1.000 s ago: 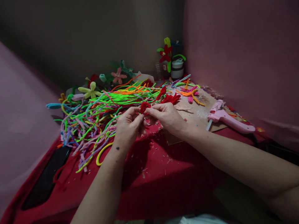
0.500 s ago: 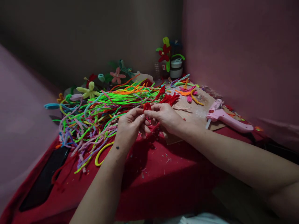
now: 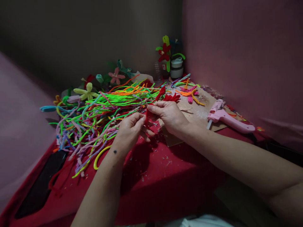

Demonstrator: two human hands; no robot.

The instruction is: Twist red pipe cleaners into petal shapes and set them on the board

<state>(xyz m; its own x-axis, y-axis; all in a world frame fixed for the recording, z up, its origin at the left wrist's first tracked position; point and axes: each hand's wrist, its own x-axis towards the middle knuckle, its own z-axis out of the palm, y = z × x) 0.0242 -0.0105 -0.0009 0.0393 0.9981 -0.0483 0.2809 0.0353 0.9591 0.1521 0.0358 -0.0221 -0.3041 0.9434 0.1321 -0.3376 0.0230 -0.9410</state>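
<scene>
Between my two hands is a piece of red pipe cleaner (image 3: 147, 119), partly covered by my fingers. My left hand (image 3: 132, 127) pinches its lower end between thumb and forefinger, the other fingers loosely curled. My right hand (image 3: 165, 113) grips the upper part, its thumb pressed on top. Just beyond the right hand lie red pipe-cleaner petals (image 3: 171, 98) on a cardboard sheet (image 3: 197, 108). A big heap of loose pipe cleaners (image 3: 127, 97), mostly green with orange, pink and purple, spreads to the left of both hands.
A pink glue gun (image 3: 227, 118) rests at the right on the cardboard's edge. A black phone (image 3: 41, 186) lies at the left on the red cloth (image 3: 151, 167). Finished pipe-cleaner flowers (image 3: 115, 76) stand at the back, near a white cup (image 3: 176, 67). Small clippings dot the cloth.
My hands have drawn slightly apart, the left one lower. The red piece, a rounded loop before, now shows as a narrow strip between them. The whole view has shifted a little.
</scene>
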